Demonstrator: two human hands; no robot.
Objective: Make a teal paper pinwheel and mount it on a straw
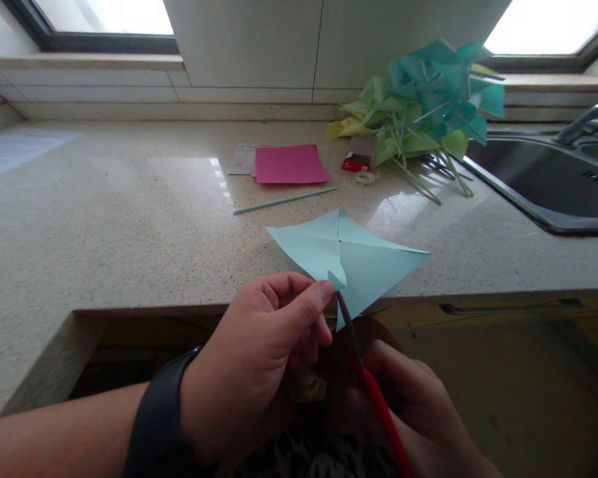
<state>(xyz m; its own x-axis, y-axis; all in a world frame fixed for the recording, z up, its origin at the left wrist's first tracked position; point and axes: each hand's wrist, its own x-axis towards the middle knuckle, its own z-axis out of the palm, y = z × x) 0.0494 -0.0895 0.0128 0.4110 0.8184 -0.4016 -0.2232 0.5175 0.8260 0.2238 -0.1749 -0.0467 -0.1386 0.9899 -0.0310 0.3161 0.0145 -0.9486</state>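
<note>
My left hand [259, 352] pinches the near corner of a light blue paper square [349, 255] with diagonal creases, holding it over the counter's front edge. My right hand [413, 405] is closed round red-handled scissors [373, 392]. The dark blades point up into the paper's near corner, right beside my left thumb. A black band sits on my left wrist.
On the speckled counter [129, 219] lie a pink paper stack [289, 164], a teal straw [285, 199], a small red box [356, 161], a tape ring [365, 178] and a heap of green and blue paper pinwheels [428, 99]. A steel sink [553, 182] is at right.
</note>
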